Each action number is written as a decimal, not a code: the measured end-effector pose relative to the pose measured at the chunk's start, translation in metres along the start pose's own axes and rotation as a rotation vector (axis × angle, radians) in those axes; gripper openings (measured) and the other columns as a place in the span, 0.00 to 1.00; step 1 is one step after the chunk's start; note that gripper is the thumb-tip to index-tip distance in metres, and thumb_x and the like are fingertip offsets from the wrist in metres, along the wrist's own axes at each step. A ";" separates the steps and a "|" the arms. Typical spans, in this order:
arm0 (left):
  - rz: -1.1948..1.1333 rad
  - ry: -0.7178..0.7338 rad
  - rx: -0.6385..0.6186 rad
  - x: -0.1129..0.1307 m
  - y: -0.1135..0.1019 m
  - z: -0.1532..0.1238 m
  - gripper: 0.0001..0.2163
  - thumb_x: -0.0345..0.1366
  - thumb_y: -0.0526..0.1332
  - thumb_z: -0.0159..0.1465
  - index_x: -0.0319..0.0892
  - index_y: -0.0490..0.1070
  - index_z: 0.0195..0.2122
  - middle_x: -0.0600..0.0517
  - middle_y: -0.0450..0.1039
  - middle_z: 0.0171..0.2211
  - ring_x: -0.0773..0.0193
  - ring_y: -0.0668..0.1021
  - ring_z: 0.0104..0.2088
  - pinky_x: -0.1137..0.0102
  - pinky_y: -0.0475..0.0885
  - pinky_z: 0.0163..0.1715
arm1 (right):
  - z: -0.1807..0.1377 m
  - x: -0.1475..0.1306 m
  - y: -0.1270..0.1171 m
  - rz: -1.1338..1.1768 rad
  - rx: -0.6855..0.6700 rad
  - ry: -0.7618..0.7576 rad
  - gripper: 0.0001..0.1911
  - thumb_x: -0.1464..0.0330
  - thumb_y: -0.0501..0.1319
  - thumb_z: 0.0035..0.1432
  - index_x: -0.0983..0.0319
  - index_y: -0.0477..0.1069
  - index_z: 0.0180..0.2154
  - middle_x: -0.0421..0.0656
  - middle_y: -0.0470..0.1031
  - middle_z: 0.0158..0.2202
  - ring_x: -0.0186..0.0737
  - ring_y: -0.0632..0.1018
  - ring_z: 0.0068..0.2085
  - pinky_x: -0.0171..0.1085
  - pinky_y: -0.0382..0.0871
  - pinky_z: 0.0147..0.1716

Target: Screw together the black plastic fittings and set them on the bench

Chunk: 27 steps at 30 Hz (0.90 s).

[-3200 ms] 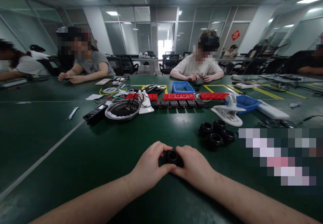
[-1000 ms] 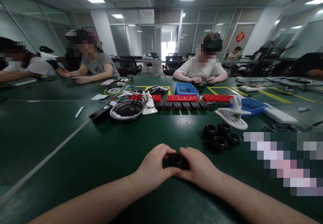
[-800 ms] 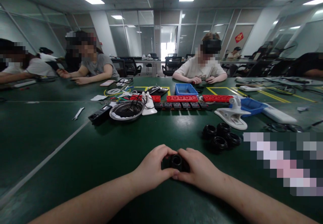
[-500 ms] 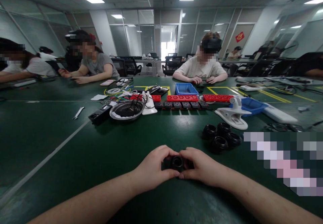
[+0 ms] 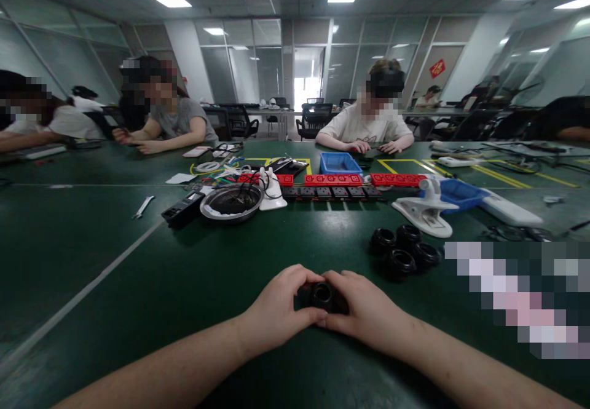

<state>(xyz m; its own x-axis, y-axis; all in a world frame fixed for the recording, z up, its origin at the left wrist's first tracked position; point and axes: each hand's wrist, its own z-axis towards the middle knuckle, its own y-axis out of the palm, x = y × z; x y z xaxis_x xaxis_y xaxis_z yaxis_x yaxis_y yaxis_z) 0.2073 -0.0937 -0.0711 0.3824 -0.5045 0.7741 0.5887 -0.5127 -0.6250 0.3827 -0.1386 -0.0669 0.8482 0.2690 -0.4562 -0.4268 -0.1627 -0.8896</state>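
Observation:
Between my two hands is a black ring-shaped part (image 5: 322,295) with a round hole facing up toward me, low over the green table. My left hand (image 5: 288,304) grips its left side, thumb in front and fingers behind. From the other side my right hand (image 5: 357,304) is closed round it, and the two thumb tips meet at its front edge. The fingers partly hide the part, so its exact kind is unclear. Several similar black ring parts (image 5: 402,261) stand grouped on the table beyond my right hand.
Across the table lie a metal bowl (image 5: 233,206), a black handheld device (image 5: 184,208), a wrench (image 5: 143,206), red socket strips (image 5: 332,179), blue trays (image 5: 341,163) and a white clip stand (image 5: 426,209). Co-workers sit on the far side. A pixelated patch covers the right edge.
My right hand has shifted slightly left, its fingers further over the black part, its thumb now against the left thumb. The part has moved slightly left and up in view.

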 end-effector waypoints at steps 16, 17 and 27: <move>0.003 -0.086 0.148 0.000 0.011 -0.001 0.13 0.29 0.66 0.47 0.41 0.66 0.34 0.54 0.66 0.33 0.62 0.69 0.36 0.70 0.64 0.35 | 0.005 0.000 0.011 -0.076 0.070 0.067 0.13 0.62 0.63 0.45 0.63 0.64 0.28 0.42 0.66 0.26 0.38 0.67 0.28 0.33 0.55 0.25; 0.000 -0.082 0.135 0.000 0.010 -0.001 0.13 0.29 0.66 0.47 0.41 0.66 0.34 0.54 0.66 0.33 0.62 0.69 0.35 0.70 0.64 0.34 | 0.004 -0.001 0.011 -0.067 0.067 0.073 0.12 0.62 0.63 0.45 0.63 0.64 0.28 0.42 0.66 0.26 0.38 0.67 0.28 0.33 0.56 0.25; 0.001 0.096 0.082 0.001 0.002 -0.002 0.19 0.33 0.66 0.49 0.43 0.65 0.42 0.51 0.64 0.40 0.60 0.68 0.42 0.67 0.64 0.41 | 0.003 0.005 -0.003 0.300 -0.009 -0.072 0.17 0.70 0.64 0.45 0.62 0.67 0.40 0.42 0.69 0.36 0.39 0.70 0.36 0.35 0.62 0.35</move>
<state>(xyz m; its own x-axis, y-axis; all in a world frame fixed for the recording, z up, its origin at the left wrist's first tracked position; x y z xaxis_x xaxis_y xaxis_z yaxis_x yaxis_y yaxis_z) 0.2077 -0.0965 -0.0717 0.3156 -0.5710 0.7579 0.6462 -0.4555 -0.6123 0.3872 -0.1343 -0.0669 0.6603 0.2739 -0.6992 -0.6517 -0.2535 -0.7148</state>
